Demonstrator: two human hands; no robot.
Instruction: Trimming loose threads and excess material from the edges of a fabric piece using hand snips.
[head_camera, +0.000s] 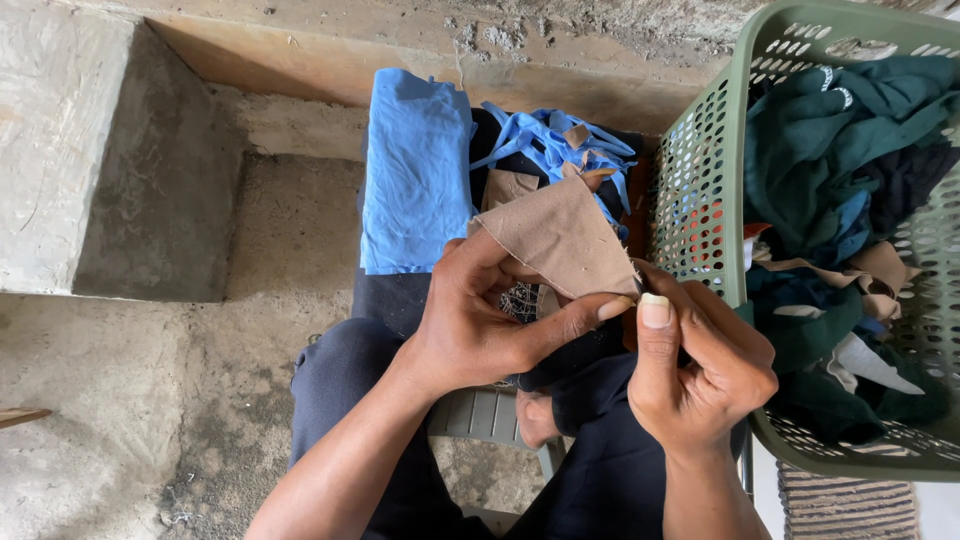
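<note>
My left hand (480, 320) grips a tan fabric piece (560, 235) from below, thumb pressed along its lower edge. My right hand (700, 365) pinches the same piece at its lower right corner, fingers curled shut. The tan piece is roughly triangular and stands up between both hands. Just behind it lies a folded blue cloth (415, 170) and a tangle of blue strips (560, 140) with small tan scraps, all on a dark surface over my knees.
A green perforated laundry basket (700, 180) stands at the right, filled with dark green, navy and tan garments (840, 160). A concrete step (70, 140) rises at the left. The rough concrete floor (240, 330) spreads below. A grey plastic stool (490, 415) shows between my legs.
</note>
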